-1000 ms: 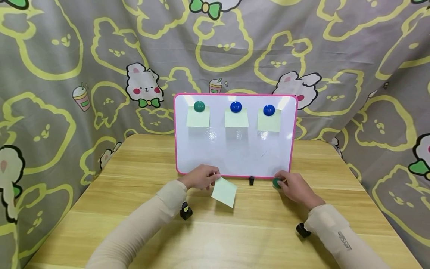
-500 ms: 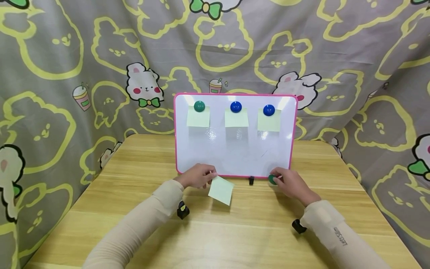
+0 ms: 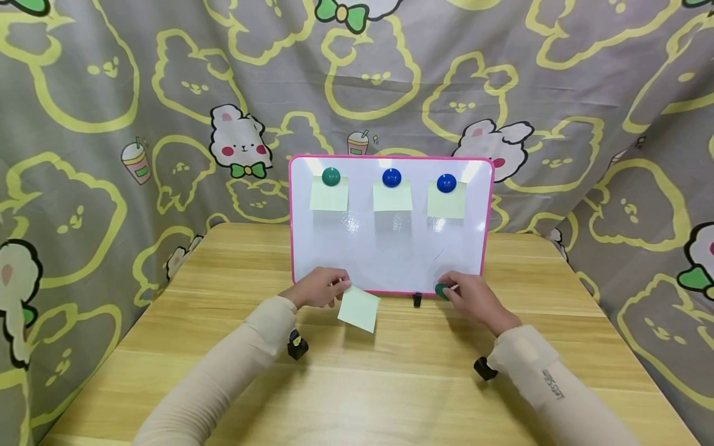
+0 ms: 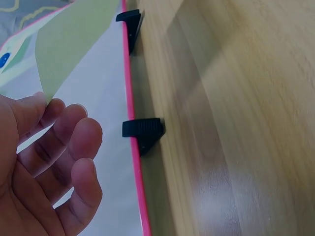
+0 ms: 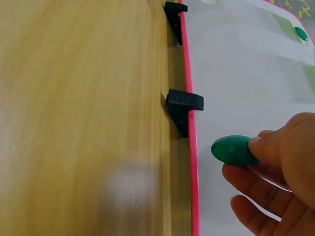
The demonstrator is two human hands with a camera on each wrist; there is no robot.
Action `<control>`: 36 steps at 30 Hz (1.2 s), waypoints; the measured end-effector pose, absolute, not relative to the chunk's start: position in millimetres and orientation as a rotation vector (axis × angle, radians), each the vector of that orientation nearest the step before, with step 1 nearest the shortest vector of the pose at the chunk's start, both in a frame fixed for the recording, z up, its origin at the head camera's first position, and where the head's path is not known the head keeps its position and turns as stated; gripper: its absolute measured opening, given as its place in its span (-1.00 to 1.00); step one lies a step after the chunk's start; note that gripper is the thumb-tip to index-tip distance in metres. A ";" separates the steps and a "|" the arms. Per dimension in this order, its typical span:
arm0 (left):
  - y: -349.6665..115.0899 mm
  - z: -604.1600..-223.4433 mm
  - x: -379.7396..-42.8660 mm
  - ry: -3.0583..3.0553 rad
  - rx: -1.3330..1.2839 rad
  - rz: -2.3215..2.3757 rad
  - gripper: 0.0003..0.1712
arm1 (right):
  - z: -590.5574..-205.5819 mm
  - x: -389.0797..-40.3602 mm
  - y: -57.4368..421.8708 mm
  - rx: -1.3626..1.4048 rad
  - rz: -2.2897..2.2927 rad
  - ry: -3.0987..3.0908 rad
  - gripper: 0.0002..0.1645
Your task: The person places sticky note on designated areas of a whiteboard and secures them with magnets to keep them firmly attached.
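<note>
A pale green sticky note (image 3: 359,309) hangs by one corner from my left hand (image 3: 318,287), pinched between thumb and index finger in front of the whiteboard's lower edge. In the left wrist view the note (image 4: 74,42) tilts away above the fingertips. My right hand (image 3: 476,300) holds a round green magnet (image 5: 232,150) between thumb and fingers, near the lower right of the whiteboard (image 3: 390,254). Three notes are on the board's upper part: the left under a green magnet (image 3: 331,176), the middle and right under blue magnets (image 3: 392,178).
The pink-framed board stands upright on a wooden table (image 3: 390,390), with black feet (image 4: 142,129) clipped along its bottom edge. A patterned curtain (image 3: 268,74) hangs behind the table. Black wrist devices (image 3: 298,344) sit under both sleeves.
Both hands have shifted left and slightly up toward the board, the left carrying the sticky note and the right carrying the green magnet. The board and its three notes stay put.
</note>
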State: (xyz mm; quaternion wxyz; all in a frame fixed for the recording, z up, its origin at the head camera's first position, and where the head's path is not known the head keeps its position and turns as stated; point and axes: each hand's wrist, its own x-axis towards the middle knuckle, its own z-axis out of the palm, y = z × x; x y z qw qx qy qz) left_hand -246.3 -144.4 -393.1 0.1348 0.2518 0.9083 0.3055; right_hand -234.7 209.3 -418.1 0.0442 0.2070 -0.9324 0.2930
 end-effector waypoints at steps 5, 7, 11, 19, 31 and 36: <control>-149.7 -389.9 -247.4 2.654 0.716 0.913 -0.75 | -416.6 -238.2 203.6 0.626 0.901 -2.857 -0.82; -151.1 -388.5 -247.2 2.668 0.715 0.925 -0.75 | -416.0 -238.8 201.1 0.623 0.911 -2.843 -0.82; -154.5 -387.9 -248.7 2.702 0.738 0.932 -0.76 | -413.9 -239.3 195.0 0.654 0.944 -2.791 -0.83; -159.8 -387.0 -250.2 2.753 0.704 0.956 -0.78 | -407.1 -243.7 178.7 0.670 1.018 -2.771 -0.82; -171.2 -387.1 -253.5 2.791 0.662 1.059 -0.78 | -399.4 -255.7 158.4 0.643 0.983 -2.862 -0.79; -174.0 -384.2 -256.5 2.821 0.638 1.078 -0.76 | -397.1 -261.6 150.7 0.653 0.975 -2.873 -0.77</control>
